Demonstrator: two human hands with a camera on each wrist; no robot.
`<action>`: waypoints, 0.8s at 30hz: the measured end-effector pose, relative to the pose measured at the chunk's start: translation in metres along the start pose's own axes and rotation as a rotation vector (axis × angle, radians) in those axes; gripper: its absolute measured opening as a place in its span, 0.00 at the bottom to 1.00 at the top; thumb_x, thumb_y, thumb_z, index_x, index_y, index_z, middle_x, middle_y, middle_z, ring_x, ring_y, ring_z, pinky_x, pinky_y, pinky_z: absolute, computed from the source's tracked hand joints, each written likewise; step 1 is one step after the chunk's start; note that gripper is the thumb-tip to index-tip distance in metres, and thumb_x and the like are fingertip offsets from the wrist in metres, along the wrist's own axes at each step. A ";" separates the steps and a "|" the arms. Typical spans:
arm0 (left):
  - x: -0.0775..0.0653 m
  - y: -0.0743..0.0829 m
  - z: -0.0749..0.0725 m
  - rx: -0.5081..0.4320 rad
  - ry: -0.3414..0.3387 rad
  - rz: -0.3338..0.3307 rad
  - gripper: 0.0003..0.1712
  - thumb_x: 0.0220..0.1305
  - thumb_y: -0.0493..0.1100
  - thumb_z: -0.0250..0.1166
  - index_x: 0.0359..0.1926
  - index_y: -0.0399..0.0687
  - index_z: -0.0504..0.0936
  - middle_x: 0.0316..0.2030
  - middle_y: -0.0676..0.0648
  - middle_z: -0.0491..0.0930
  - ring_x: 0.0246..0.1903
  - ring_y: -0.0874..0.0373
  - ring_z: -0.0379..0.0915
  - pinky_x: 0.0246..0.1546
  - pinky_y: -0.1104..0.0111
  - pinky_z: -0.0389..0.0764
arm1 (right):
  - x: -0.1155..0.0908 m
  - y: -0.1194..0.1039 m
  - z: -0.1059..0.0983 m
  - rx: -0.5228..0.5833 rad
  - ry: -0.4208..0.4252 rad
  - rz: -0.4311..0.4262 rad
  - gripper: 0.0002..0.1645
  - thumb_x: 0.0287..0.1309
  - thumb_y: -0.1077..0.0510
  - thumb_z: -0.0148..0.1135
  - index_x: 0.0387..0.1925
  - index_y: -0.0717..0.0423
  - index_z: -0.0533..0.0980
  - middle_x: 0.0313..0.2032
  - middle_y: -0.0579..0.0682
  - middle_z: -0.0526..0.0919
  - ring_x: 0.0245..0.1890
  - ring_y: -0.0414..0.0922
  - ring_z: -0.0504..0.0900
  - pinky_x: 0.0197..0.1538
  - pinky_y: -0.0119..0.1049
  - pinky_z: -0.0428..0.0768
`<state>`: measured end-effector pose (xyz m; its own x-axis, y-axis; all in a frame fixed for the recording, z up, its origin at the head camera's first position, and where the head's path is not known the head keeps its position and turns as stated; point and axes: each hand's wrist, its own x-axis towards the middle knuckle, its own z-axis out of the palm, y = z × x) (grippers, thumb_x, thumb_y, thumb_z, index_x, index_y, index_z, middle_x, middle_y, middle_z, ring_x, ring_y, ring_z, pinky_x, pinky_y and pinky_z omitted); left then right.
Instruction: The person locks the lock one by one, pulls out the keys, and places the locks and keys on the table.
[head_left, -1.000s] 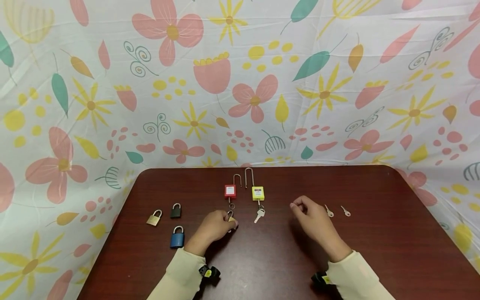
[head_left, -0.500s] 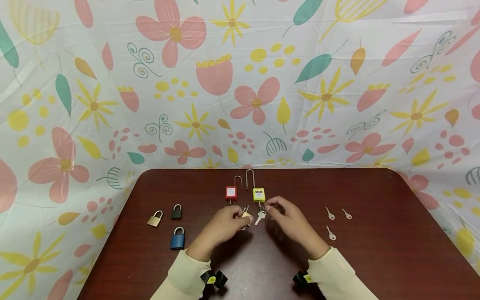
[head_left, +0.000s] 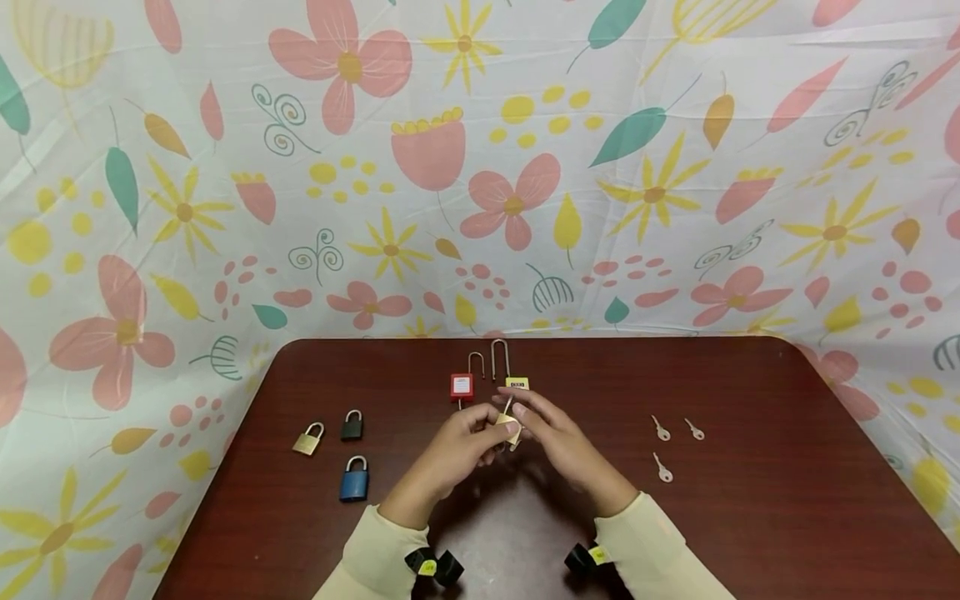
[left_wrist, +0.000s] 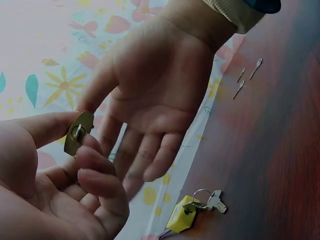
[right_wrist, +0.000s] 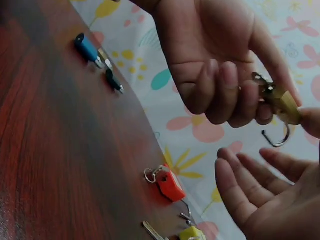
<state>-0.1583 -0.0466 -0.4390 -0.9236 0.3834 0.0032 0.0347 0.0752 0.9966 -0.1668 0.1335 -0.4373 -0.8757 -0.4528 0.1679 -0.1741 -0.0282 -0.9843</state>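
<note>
My left hand (head_left: 453,446) pinches a small brass padlock (head_left: 507,428) between thumb and fingers, in front of the yellow padlock. In the right wrist view its shackle (right_wrist: 282,143) stands swung out from the body. A small metal piece (left_wrist: 78,131) sticks out of the padlock's bottom in the left wrist view. From the right, my right hand (head_left: 570,446) meets the lock: its thumb (right_wrist: 311,121) touches the brass body while its other fingers extend loosely past the shackle.
Behind the hands lie a red padlock (head_left: 462,386) and a yellow padlock (head_left: 517,383), shackles raised, keys attached. Brass (head_left: 307,439), black (head_left: 352,426) and blue (head_left: 354,481) padlocks lie left. Three loose keys (head_left: 663,468) lie right on the dark wooden table (head_left: 787,500). A floral cloth (head_left: 480,167) hangs behind.
My left hand has carried the brass padlock rightward from below the red one. My right hand has moved left from beside the loose keys and now touches the padlock.
</note>
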 end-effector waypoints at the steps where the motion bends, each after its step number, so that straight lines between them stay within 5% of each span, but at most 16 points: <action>1: 0.000 0.000 0.000 -0.021 -0.011 0.006 0.13 0.64 0.48 0.62 0.32 0.42 0.76 0.21 0.48 0.72 0.18 0.60 0.65 0.19 0.71 0.67 | 0.001 0.004 0.000 0.025 -0.007 -0.010 0.20 0.75 0.58 0.41 0.62 0.57 0.65 0.59 0.58 0.70 0.58 0.52 0.68 0.56 0.53 0.68; 6: 0.000 0.001 0.000 -0.102 -0.056 0.013 0.13 0.67 0.45 0.60 0.37 0.38 0.74 0.23 0.46 0.74 0.20 0.58 0.68 0.20 0.69 0.67 | 0.001 0.016 -0.003 0.066 0.027 -0.047 0.19 0.74 0.56 0.42 0.59 0.61 0.68 0.55 0.59 0.72 0.51 0.53 0.73 0.52 0.49 0.72; 13: 0.001 -0.002 0.000 -0.132 -0.071 0.005 0.12 0.67 0.44 0.60 0.40 0.37 0.75 0.27 0.40 0.78 0.22 0.55 0.73 0.23 0.69 0.73 | -0.002 0.018 -0.003 0.067 0.138 -0.042 0.18 0.74 0.58 0.41 0.53 0.68 0.70 0.49 0.62 0.74 0.41 0.53 0.78 0.45 0.59 0.73; 17: 0.002 -0.006 0.002 -0.100 -0.057 0.014 0.10 0.66 0.43 0.61 0.38 0.39 0.74 0.26 0.40 0.78 0.23 0.52 0.75 0.24 0.67 0.76 | -0.003 0.017 -0.003 -0.011 0.168 -0.082 0.15 0.74 0.61 0.42 0.45 0.66 0.74 0.43 0.61 0.77 0.36 0.52 0.78 0.41 0.54 0.76; 24: -0.008 0.019 0.010 -0.043 -0.029 0.041 0.06 0.67 0.33 0.57 0.38 0.31 0.73 0.29 0.31 0.77 0.28 0.34 0.75 0.32 0.46 0.78 | -0.007 -0.009 0.005 -0.168 0.168 -0.139 0.13 0.72 0.67 0.42 0.39 0.68 0.74 0.37 0.61 0.78 0.31 0.52 0.77 0.35 0.49 0.78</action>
<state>-0.1465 -0.0390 -0.4210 -0.9101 0.4121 0.0427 0.0556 0.0193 0.9983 -0.1563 0.1323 -0.4297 -0.8983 -0.2999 0.3210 -0.3577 0.0751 -0.9308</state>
